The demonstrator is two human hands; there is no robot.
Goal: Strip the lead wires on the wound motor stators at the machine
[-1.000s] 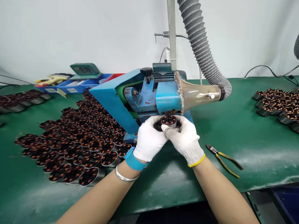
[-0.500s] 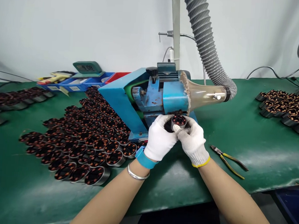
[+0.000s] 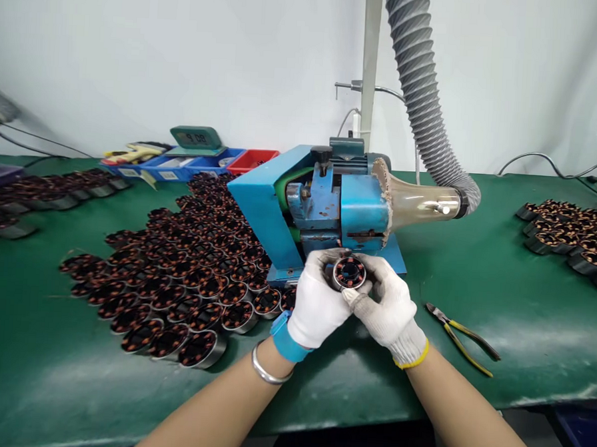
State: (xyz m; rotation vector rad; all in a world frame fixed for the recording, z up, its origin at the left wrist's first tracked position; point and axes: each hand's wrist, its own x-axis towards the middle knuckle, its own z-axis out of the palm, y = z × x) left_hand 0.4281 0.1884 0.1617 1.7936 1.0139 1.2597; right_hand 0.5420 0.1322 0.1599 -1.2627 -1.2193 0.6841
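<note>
Presently holding one ring-shaped part (image 3: 349, 284) between left hand (image 3: 321, 293) and right hand (image 3: 387, 300), both curled closely around its sides, in front of the blue machine (image 3: 364, 210). Can see many similar parts (image 3: 190, 274) standing to the left on the green worktop (image 3: 446, 271). Farther back, can read "9 08" on the clock (image 3: 197, 138); cannot read white labels (image 3: 128, 172) on the blue bins (image 3: 186, 173), being too small. Can notice yellowish items (image 3: 137, 153) in the leftmost one.
</note>
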